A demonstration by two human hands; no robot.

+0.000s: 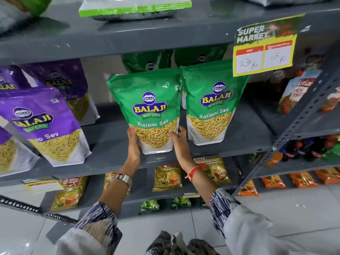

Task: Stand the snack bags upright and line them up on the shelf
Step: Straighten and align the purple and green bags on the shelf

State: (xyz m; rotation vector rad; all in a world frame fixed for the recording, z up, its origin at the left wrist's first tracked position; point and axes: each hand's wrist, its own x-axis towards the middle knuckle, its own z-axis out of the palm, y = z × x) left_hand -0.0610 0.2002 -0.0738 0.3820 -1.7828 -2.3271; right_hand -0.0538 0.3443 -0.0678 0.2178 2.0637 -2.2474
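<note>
A green Ratlami Sev bag [147, 100] stands upright at the front of the grey shelf [114, 159]. My left hand [133, 144] grips its lower left edge and my right hand [179, 142] grips its lower right edge. A second green bag [213, 100] stands upright just to its right, the two nearly touching at the top. Two more green bags [147, 61] stand behind them, partly hidden. To the left, purple sev bags [46, 124] lean back at a tilt.
A yellow price sign [265, 50] hangs from the shelf above, over the right green bag. Flat bags [134, 6] lie on the top shelf. Tea packets [167, 177] fill the shelf below. A slanted metal upright [287, 137] borders the ketchup shelf on the right.
</note>
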